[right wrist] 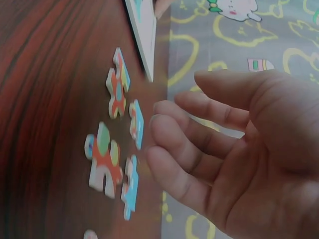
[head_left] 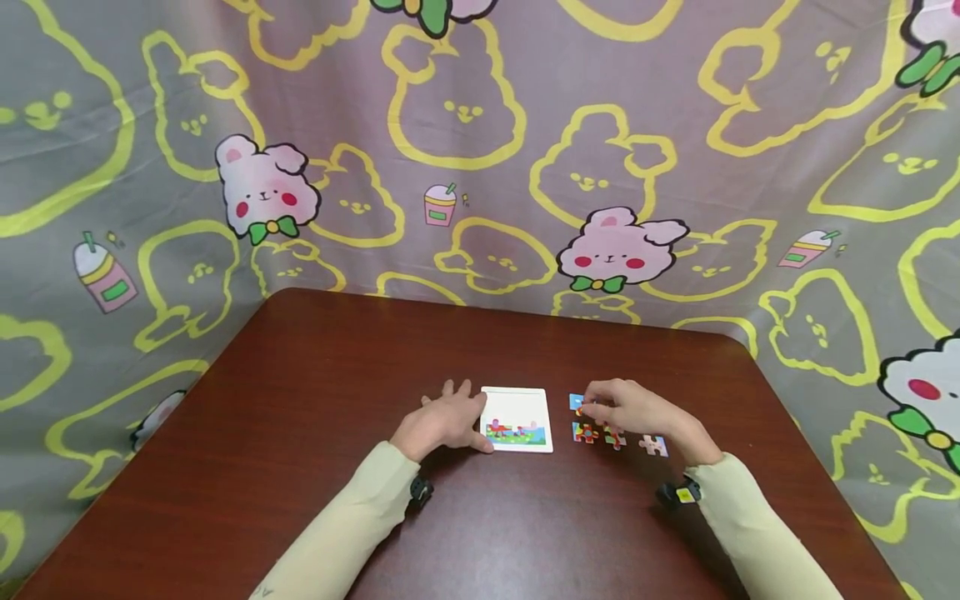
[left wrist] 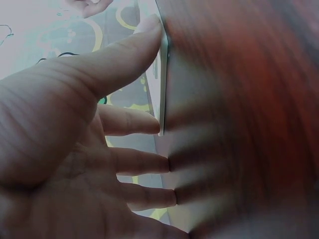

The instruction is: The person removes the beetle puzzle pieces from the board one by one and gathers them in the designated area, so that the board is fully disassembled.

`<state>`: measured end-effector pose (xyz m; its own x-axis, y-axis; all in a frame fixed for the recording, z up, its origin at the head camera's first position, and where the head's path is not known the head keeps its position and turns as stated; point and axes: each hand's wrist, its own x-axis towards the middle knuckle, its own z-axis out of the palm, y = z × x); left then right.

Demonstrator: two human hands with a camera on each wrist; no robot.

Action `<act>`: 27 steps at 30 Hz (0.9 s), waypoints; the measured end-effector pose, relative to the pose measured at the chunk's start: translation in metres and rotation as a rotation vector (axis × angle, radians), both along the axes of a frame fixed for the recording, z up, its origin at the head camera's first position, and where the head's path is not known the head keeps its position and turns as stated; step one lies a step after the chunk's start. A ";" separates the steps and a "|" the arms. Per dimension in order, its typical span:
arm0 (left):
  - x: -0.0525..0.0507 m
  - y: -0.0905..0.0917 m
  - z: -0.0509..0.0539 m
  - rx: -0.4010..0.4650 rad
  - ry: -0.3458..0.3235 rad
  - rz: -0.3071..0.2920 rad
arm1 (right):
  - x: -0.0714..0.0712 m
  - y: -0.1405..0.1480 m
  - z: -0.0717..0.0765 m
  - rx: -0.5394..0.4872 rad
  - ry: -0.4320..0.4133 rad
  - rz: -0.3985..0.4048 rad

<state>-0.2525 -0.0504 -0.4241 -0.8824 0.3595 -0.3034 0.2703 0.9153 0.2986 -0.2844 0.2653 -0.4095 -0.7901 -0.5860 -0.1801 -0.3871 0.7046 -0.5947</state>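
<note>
A white square puzzle board (head_left: 513, 404) lies on the table, its lower part filled with a colourful picture. My left hand (head_left: 444, 421) rests at the board's left side with fingers spread. In the left wrist view its thumb (left wrist: 127, 57) touches the board's edge, and the fingertips are down on the tabletop. Right of the board lie several loose jigsaw pieces, among them a red-and-green piece (right wrist: 105, 162) and a pink piece (head_left: 653, 446). Over them hovers my right hand (head_left: 633, 410), fingers loosely bent, thumb apart, nothing held. It partly hides the back pieces in the head view.
The dark wooden table (head_left: 337, 367) extends around both hands. A grey curtain (head_left: 495, 108) with rabbit drawings hangs behind the table and along its sides. Each wrist wears a small black device, such as the one on the right wrist (head_left: 681, 493).
</note>
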 end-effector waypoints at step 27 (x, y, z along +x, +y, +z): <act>0.001 -0.002 -0.001 -0.002 0.016 -0.012 | 0.008 -0.067 -0.012 -0.086 0.005 0.112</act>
<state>-0.2510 -0.0521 -0.4254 -0.8827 0.3696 -0.2902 0.2859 0.9125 0.2927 -0.2768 0.1983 -0.4217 -0.7199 -0.6833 -0.1218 -0.4634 0.6037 -0.6487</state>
